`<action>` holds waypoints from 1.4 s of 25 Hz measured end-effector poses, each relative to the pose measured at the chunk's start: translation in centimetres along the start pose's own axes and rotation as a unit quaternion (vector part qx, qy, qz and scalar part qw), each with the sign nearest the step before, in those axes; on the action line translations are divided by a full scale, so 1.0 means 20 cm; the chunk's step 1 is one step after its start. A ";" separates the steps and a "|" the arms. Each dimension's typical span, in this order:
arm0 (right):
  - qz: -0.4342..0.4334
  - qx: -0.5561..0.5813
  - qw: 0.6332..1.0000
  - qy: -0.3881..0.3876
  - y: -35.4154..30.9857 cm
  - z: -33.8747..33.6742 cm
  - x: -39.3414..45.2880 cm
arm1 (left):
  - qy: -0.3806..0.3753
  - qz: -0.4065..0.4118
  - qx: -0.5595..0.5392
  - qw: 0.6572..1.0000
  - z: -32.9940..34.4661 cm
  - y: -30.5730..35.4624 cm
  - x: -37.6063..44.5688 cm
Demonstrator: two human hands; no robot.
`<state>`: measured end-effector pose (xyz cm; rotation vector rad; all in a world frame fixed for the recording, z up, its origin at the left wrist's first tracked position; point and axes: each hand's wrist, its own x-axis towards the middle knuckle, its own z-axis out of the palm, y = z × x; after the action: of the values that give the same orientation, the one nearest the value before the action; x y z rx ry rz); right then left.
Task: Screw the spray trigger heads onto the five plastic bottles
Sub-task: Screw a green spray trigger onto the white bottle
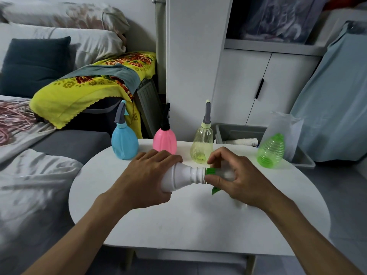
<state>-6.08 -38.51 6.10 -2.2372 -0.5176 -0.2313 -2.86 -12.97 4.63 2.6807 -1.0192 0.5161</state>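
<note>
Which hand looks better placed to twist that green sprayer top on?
Probably the right hand: its fingers already pinch the green collar at the white bottle neck, while the left hand steadies the body.

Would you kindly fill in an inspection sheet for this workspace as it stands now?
Surface: white table, bare in front.
Job's things: blue bottle, pink bottle and clear bottle upright with heads on; green bottle upright, no head; white bottle held sideways, green-collared head at its neck.
Clutter: nothing seen on the table.
Grips: left hand around the white bottle; right hand on the head.
Cables: nothing seen.
Surroundings: bed left, grey bin and cabinet behind.
</note>
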 end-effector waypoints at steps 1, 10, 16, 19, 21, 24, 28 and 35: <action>0.003 -0.001 1.000 -0.001 0.00 0.00 0.00 | -0.001 0.005 0.001 1.000 0.00 0.00 0.00; 0.039 0.041 0.998 -0.008 0.01 -0.01 0.00 | 0.010 0.020 -0.008 1.000 0.02 0.00 0.00; 0.046 0.052 0.998 -0.012 0.01 -0.01 0.00 | 0.018 0.023 -0.008 1.000 0.03 0.00 0.01; 0.057 0.056 0.997 -0.021 0.02 -0.02 0.00 | 0.021 0.030 -0.005 0.999 0.03 0.00 0.01; 0.039 0.039 0.998 -0.025 0.02 -0.02 0.00 | 0.023 0.027 -0.007 0.999 0.02 -0.01 0.01; 0.059 0.060 0.996 -0.023 0.03 -0.01 0.00 | 0.023 0.030 -0.014 0.999 0.03 0.00 0.00; 0.045 0.051 0.997 -0.026 0.03 -0.02 0.00 | 0.022 0.031 -0.007 0.999 0.03 -0.01 0.01; 0.189 0.450 0.872 0.043 0.04 -0.12 0.03 | -0.093 -0.126 -0.285 0.946 -0.01 0.09 0.03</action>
<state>-5.18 -40.58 7.34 -1.3532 -0.0759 0.1092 -3.68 -14.58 5.19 2.3026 -0.7082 -0.0809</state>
